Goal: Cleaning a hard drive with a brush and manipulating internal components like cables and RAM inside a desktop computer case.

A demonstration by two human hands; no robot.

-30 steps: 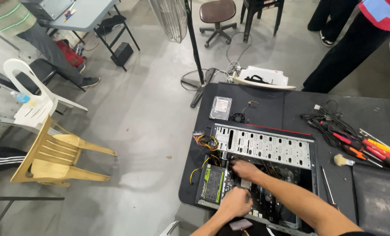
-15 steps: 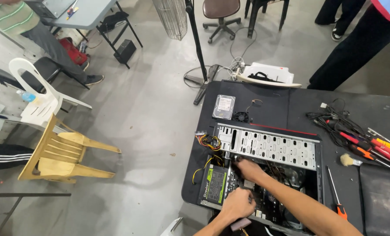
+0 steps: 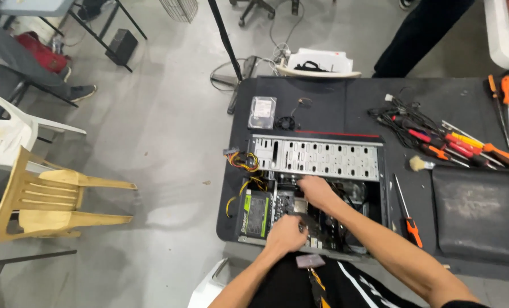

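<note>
Computer case (image 3: 317,188) lies open on its side on the black tabletop (image 3: 323,108), at the near edge, just in front of the person. Its long axis runs left to right across the view, and the open side faces up. The perforated drive cage (image 3: 317,158) is along the far side of the case, and the power supply (image 3: 255,212) with yellow wires sits at the left end.

Both hands are inside the case, over the board (image 3: 317,219). The left hand (image 3: 286,234) is at the near edge of the case, curled into a loose fist; something may be under the fingers, but I cannot tell what. The right hand (image 3: 317,191) is further in, just beside the cage, with fingers bent down onto the board; whether it grips a part is hidden. The right hand lies deeper in the case and the left one nearer to the body, and the two are close to each other but not touching.

A screwdriver (image 3: 407,212) with orange handle lies just right of the case, pointing away from the person. More tools (image 3: 459,145) are spread well apart at the far right, and a hard drive (image 3: 262,112) lies beyond the case.
</note>
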